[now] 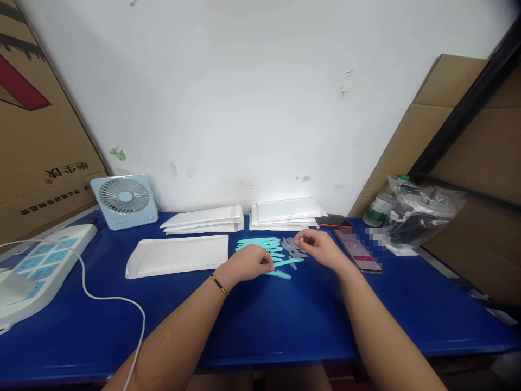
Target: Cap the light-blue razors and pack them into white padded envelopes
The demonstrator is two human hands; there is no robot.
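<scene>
My left hand [253, 262], with a bracelet at the wrist, is closed in a pinch on a slim turquoise plastic stick [280, 275] whose end pokes out blurred past the fingers. Another turquoise stick [291, 262] lies just beyond the fingertips. Behind this hand spreads a pile of turquoise sticks [260, 243], partly covered by it. At the right edge of a heap of small grey plastic pieces [291, 248], thumb and fingers of my right hand [319, 245] are pinched together. Whatever sits between those fingertips is too small to make out.
White padded packets lie left [179, 256] and in stacks at the back [203, 220], [285, 213]. A phone [360, 252], a bottle [378, 210] and a plastic-wrapped item [419, 217] stand right. Left are a fan [125, 201], a power strip [46, 266] and a white cable [118, 298].
</scene>
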